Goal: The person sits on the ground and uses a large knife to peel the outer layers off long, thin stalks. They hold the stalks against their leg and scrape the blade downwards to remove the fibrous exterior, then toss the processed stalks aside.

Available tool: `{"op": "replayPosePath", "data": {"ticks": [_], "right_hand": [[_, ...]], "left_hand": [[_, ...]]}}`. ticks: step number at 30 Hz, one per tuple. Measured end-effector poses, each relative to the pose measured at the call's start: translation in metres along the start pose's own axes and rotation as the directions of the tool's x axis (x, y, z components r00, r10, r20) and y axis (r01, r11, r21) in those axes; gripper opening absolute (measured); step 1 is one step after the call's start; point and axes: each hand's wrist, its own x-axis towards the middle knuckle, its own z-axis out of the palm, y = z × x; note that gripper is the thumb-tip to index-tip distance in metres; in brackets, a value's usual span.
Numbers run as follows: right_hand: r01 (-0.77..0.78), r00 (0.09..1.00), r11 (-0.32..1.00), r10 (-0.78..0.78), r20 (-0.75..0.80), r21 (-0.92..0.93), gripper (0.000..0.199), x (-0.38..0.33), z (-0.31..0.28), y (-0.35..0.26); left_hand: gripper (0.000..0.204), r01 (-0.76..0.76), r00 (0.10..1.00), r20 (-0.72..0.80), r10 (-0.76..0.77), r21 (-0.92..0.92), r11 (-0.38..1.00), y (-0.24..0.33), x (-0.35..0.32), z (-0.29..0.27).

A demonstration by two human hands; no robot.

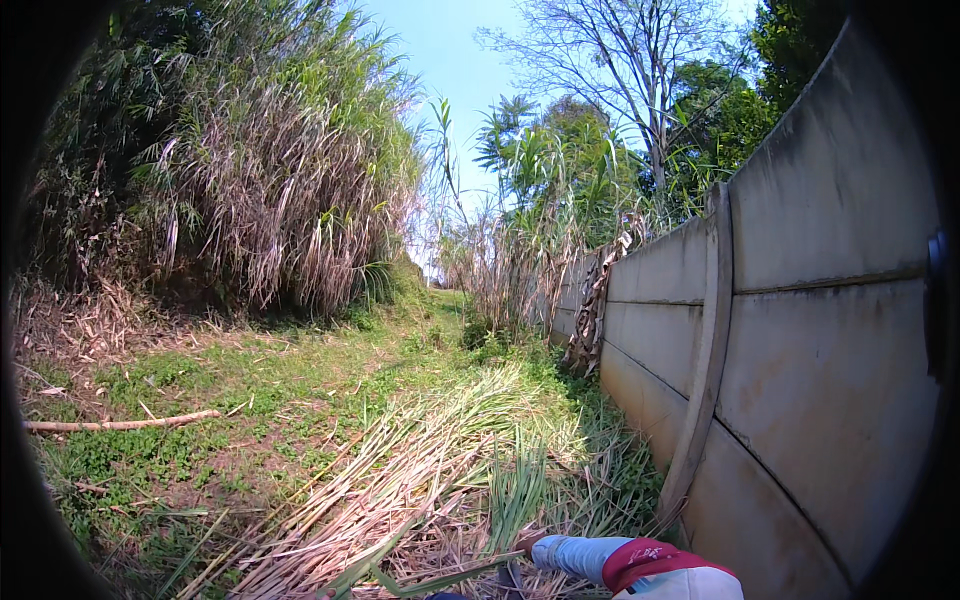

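We work on a grassy strip outdoors, with a concrete panel wall (800, 330) running along the right into the distance and a bank of tall dry reeds (260, 190) at far left. Only one arm shows: it comes in at the near right lower edge, in a red and white cuff and a pale blue glove. This right hand (560, 552) reaches left into the pile of cut grass stalks (430, 480), and its fingers seem to close around a long green blade (440, 577) that runs left along the lower edge; the grip itself is partly hidden, so we cannot be sure how firm it is. Our left hand is out of view.

What could go wrong, as we judge it: the stalks lie crossed and matted, so pulling one may drag others or make it tear short. The leaf edges look thin and sharp and could cut where the glove ends. The pile hides the ground, so footing near the wall is uncertain, and a loose branch (120, 424) lies on the left.

The pile itself lies in the near middle, spreading from the lower edge toward the wall's foot. Its stalks are long and thin, mostly straw-pale and pinkish, with fresher green blades mixed in, all leaning roughly the same way.
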Motion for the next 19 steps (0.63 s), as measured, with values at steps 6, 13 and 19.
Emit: {"op": "replayPosePath", "data": {"ticks": [6, 13, 19], "right_hand": [[-0.078, 0.996, 0.983, 0.068, -0.065, -0.164, 0.038, -0.009, -0.129, 0.004], [-0.079, 0.952, 0.960, 0.152, -0.265, 0.267, 0.048, -0.007, -0.225, 0.015], [-0.445, 0.648, 0.755, 0.642, -0.410, 0.481, 0.054, 0.023, -0.187, 0.072]], "left_hand": [[0.023, 0.032, 0.991, 0.127, -0.032, -0.002, 0.999, 0.020, -0.016, 0.004], [0.022, -0.105, 0.993, -0.059, 0.102, -0.049, 0.993, 0.006, -0.037, 0.043], [0.026, -0.081, 0.996, -0.014, 0.082, 0.068, 0.994, -0.050, -0.036, 0.128]]}}
